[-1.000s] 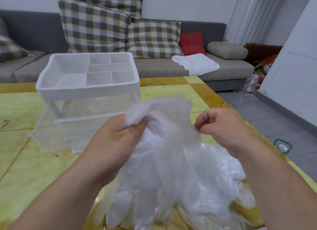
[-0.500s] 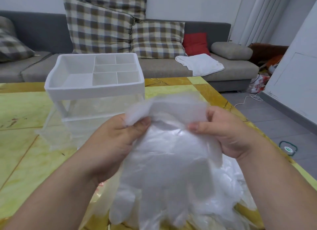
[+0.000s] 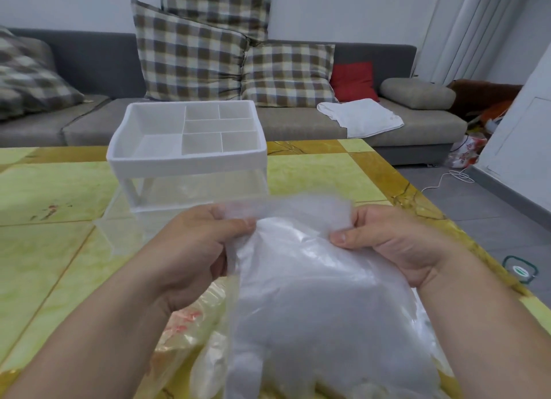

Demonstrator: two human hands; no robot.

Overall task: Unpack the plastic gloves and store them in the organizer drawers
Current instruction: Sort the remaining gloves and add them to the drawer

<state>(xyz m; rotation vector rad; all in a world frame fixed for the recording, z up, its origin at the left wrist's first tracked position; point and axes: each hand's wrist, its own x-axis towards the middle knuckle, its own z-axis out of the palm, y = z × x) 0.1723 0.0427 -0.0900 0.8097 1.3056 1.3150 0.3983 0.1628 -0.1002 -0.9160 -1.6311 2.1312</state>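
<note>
left hand [image 3: 193,249]: grip pinching the top edge of the plastic gloves [image 3: 316,294]
right hand [image 3: 390,243]: grip pinching that same edge
plastic gloves: held between both hands, over the desk [image 3: 44,196]
organizer [image 3: 190,157]: on the desk, beyond the hands

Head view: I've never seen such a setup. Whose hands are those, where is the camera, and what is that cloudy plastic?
No robot here: a person wears a wide-angle camera on the head, so you look down at their own arms. The left hand and the right hand each pinch the top edge of a bunch of thin plastic gloves over the yellow-green table. Behind them stands a white organizer, a divided tray on top, clear drawers below. A crinkled wrapper lies under the left wrist. A grey sofa is at the back.
</note>
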